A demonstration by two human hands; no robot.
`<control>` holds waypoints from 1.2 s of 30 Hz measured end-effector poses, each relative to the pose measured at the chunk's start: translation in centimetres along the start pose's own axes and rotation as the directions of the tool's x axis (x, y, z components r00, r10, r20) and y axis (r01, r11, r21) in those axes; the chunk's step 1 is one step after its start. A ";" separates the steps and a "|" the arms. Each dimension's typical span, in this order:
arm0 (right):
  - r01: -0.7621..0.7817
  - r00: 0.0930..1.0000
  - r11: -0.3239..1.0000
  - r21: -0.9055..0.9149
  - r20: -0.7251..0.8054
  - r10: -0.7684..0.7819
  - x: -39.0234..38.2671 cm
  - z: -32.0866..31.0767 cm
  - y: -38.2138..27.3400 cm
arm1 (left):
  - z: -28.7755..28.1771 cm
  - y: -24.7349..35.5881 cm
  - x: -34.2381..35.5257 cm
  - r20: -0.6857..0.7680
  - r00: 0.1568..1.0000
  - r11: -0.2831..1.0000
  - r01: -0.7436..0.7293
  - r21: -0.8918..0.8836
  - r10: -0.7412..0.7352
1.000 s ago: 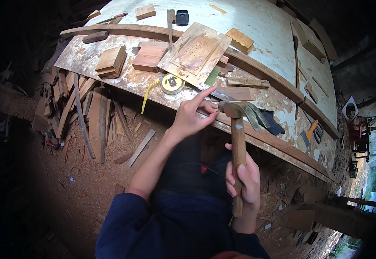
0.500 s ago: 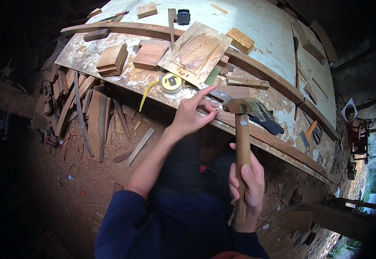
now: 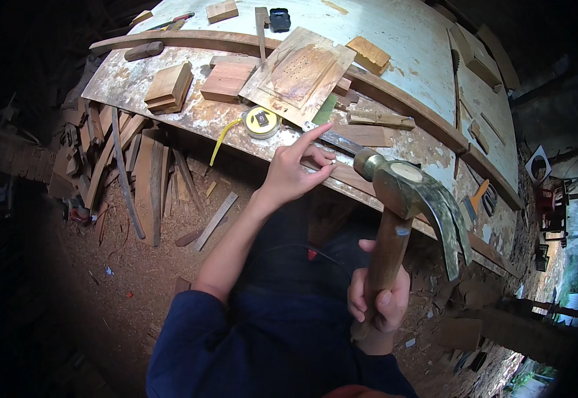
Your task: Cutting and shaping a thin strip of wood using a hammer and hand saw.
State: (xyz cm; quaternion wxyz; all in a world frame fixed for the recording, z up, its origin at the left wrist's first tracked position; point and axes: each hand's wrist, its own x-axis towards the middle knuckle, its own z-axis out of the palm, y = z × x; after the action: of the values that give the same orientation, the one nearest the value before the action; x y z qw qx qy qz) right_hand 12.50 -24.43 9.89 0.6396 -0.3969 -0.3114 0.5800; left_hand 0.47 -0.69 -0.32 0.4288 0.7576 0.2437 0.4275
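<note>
Work state: The hammer point(image 3: 401, 196) is up, to the right of the tape measure point(image 3: 261, 123). The wood strip point(image 3: 355, 179) lies right of the tape measure, along the near edge of the table point(image 3: 408, 40). The hammer head appears clear of the strip. The tool and both hands seem to be in working position; how much work is complete or left cannot be determined.

Hands: The right hand point(image 3: 395, 305) grips the hammer handle. The left hand point(image 3: 292, 174), just right of and nearer than the tape measure, has its index finger extended and its thumb curled toward another fingertip. Whether these pinch a small part cannot be told.

Surface: The table is pale and worn. A wood panel point(image 3: 297, 73) lies beyond the tape measure; stacked blocks point(image 3: 168, 88) stand to its left; a scraper point(image 3: 478, 194) lies far right.

Room: Offcuts point(image 3: 149, 189) lean left of and below the tape measure, over a shavings-strewn floor point(image 3: 129, 272). The surroundings are dim.
</note>
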 end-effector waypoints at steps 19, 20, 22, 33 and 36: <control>0.143 0.872 0.736 -0.662 -0.268 -0.410 8.0 -13.5 0.9 | -0.5 -0.2 0.5 0.068 0.996 0.996 -0.065 0.055 0.061; 0.139 0.874 0.742 -0.656 -0.270 -0.403 8.1 -14.1 1.0 | -0.4 -0.1 0.6 0.078 0.996 0.998 -0.050 0.048 0.046; 0.100 0.880 0.772 -0.628 -0.306 -0.363 8.6 -14.4 1.2 | -0.4 -0.2 0.6 0.073 0.996 0.998 -0.045 0.038 0.042; 0.088 0.889 0.743 -0.663 -0.284 -0.359 8.3 -14.7 1.7 | 0.0 -0.7 0.7 0.013 0.999 0.998 -0.040 0.044 0.040; 0.095 0.882 0.754 -0.650 -0.296 -0.366 8.4 -14.5 1.7 | -0.2 -1.0 0.8 0.030 0.994 0.994 -0.105 0.024 0.104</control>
State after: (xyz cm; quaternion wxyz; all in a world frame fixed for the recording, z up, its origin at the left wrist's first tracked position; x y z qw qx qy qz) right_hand 25.26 -18.25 0.76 0.5920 -0.6528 -0.3916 0.2646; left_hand 0.70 0.50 -0.78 0.3995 0.7808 0.2032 0.4353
